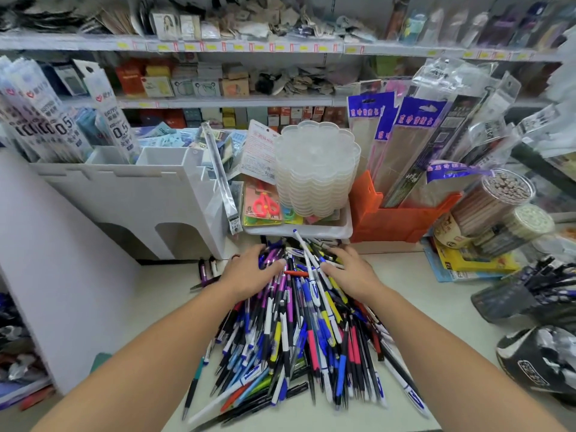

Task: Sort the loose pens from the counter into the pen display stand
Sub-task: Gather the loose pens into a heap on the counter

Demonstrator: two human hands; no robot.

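Observation:
A big heap of loose pens, blue, black, white, pink and yellow, lies on the pale counter. My left hand rests palm down on the far left of the heap, fingers spread over the pens. My right hand lies on the far right of the heap, fingers curled among the pens. A white pen with a blue tip sticks up between the two hands. The white tiered pen display stand is at the left, behind the heap, its upper compartments partly filled with packaged refills.
A white tray with a stack of clear lids and scissors sits just behind the heap. An orange box of packaged goods stands at the right, with pencil tubs and a black pen basket beyond. Stocked shelves fill the back.

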